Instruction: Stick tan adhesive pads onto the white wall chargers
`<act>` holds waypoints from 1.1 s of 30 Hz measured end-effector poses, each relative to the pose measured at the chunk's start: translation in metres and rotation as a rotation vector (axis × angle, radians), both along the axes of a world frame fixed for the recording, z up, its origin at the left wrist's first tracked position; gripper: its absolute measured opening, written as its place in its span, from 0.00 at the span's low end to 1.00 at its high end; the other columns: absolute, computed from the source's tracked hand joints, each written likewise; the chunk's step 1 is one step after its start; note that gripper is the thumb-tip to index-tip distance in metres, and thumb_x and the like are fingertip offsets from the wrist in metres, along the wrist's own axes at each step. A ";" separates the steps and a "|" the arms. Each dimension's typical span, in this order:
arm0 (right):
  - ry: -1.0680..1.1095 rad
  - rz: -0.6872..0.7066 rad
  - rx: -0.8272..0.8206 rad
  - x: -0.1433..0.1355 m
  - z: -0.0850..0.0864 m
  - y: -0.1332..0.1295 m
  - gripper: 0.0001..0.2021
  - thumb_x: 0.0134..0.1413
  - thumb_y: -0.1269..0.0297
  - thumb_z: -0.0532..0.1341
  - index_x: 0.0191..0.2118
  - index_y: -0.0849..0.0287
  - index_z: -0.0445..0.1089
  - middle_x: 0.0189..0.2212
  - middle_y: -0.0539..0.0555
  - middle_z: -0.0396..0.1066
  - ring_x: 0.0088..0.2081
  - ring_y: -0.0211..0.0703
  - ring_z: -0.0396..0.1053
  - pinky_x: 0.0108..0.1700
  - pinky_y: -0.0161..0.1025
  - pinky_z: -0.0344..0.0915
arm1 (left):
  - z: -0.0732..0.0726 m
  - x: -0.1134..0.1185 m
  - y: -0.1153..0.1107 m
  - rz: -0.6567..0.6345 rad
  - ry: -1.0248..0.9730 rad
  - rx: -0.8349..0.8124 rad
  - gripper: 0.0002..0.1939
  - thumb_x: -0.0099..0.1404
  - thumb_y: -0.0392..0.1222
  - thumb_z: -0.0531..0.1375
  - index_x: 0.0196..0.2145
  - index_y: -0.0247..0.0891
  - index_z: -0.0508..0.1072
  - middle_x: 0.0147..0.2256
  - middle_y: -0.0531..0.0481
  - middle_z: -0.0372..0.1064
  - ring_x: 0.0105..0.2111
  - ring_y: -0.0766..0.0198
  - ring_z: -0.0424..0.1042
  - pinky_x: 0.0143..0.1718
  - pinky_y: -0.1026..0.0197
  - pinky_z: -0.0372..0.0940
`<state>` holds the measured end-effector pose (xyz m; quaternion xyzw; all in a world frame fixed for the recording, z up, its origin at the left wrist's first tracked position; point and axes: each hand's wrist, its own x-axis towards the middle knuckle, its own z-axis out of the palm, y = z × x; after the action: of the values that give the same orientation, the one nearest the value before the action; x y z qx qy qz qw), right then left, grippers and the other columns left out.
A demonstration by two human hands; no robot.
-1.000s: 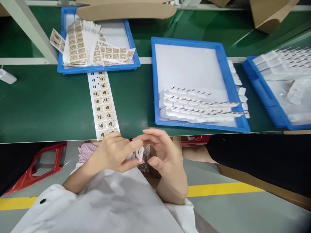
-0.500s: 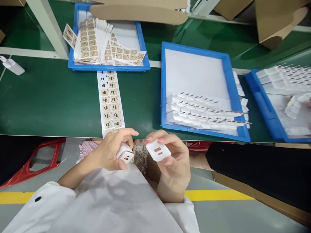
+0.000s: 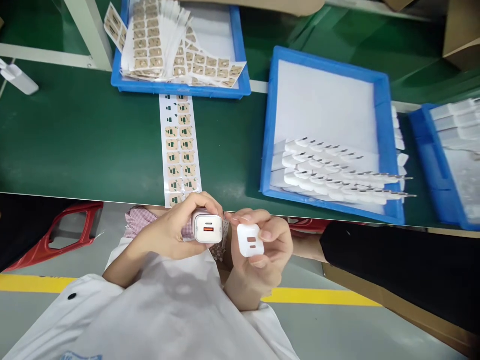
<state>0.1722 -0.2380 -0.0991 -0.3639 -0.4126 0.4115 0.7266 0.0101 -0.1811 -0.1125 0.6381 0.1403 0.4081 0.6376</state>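
My left hand [image 3: 176, 230] is closed around a white charger body [image 3: 207, 235]; its port end, with a small slot and an orange-red USB port, faces me. My right hand [image 3: 264, 250] pinches a thin white cover plate [image 3: 245, 240] with two rectangular cutouts by its edges. Plate and charger are side by side, a small gap apart, just below the bench's front edge. Behind my left hand a strip of tan adhesive stickers [image 3: 180, 145] lies on the green bench, and some spots on it are bare.
A blue tray [image 3: 180, 90] at the back holds many sticker sheets. Another blue tray [image 3: 268, 130], right of centre, has rows of white chargers with metal prongs [image 3: 326, 175]. A third tray [image 3: 431, 150] stands far right. A white bottle-like object [image 3: 20, 80] lies at far left.
My left hand has turned the charger so its port end faces me squarely. My right hand has tilted the plate more upright and lowered it slightly. The view has shifted a little.
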 end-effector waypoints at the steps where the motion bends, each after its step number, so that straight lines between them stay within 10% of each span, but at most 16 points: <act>1: -0.038 -0.004 0.023 0.000 0.000 0.000 0.10 0.50 0.60 0.73 0.38 0.48 0.73 0.37 0.49 0.79 0.39 0.43 0.77 0.45 0.42 0.77 | 0.000 -0.002 0.000 0.008 0.019 -0.013 0.28 0.60 0.34 0.67 0.53 0.49 0.63 0.47 0.48 0.68 0.45 0.60 0.71 0.45 0.58 0.68; 7: -0.085 -0.087 0.073 -0.006 -0.002 0.001 0.08 0.54 0.59 0.70 0.41 0.44 0.76 0.39 0.48 0.77 0.39 0.43 0.75 0.42 0.43 0.77 | 0.005 0.002 0.000 0.147 0.106 0.014 0.26 0.54 0.47 0.75 0.47 0.44 0.72 0.39 0.50 0.72 0.38 0.61 0.73 0.40 0.60 0.67; 14: -0.060 -0.163 0.097 -0.022 -0.005 0.003 0.11 0.59 0.52 0.64 0.48 0.35 0.76 0.40 0.47 0.72 0.44 0.42 0.71 0.52 0.47 0.73 | -0.003 0.031 -0.010 0.269 -0.144 -0.461 0.29 0.57 0.52 0.73 0.41 0.44 0.57 0.36 0.55 0.73 0.27 0.70 0.73 0.31 0.66 0.68; 20: -0.093 -0.204 -0.070 -0.020 -0.001 0.011 0.10 0.54 0.50 0.69 0.41 0.41 0.74 0.39 0.50 0.72 0.41 0.45 0.72 0.47 0.48 0.74 | -0.007 0.018 -0.009 0.354 -0.102 -0.152 0.34 0.63 0.63 0.65 0.58 0.44 0.61 0.39 0.50 0.68 0.34 0.65 0.70 0.36 0.62 0.67; 25: -0.143 -0.238 -0.079 -0.023 0.001 0.014 0.13 0.52 0.51 0.70 0.35 0.47 0.68 0.37 0.51 0.73 0.40 0.47 0.73 0.44 0.47 0.73 | -0.005 0.004 -0.003 0.411 0.098 0.161 0.27 0.68 0.49 0.63 0.61 0.45 0.60 0.49 0.44 0.65 0.51 0.55 0.68 0.54 0.51 0.66; 33: -0.317 -0.171 0.080 -0.019 0.005 0.014 0.09 0.54 0.57 0.68 0.35 0.48 0.68 0.36 0.51 0.76 0.34 0.47 0.72 0.41 0.49 0.74 | -0.010 0.003 0.001 0.258 0.003 0.097 0.27 0.65 0.36 0.67 0.56 0.48 0.60 0.49 0.48 0.72 0.48 0.61 0.74 0.46 0.58 0.69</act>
<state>0.1536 -0.2236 -0.0945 -0.4288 -0.5055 0.2687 0.6989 0.0136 -0.1800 -0.1225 0.6455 0.2025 0.4919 0.5481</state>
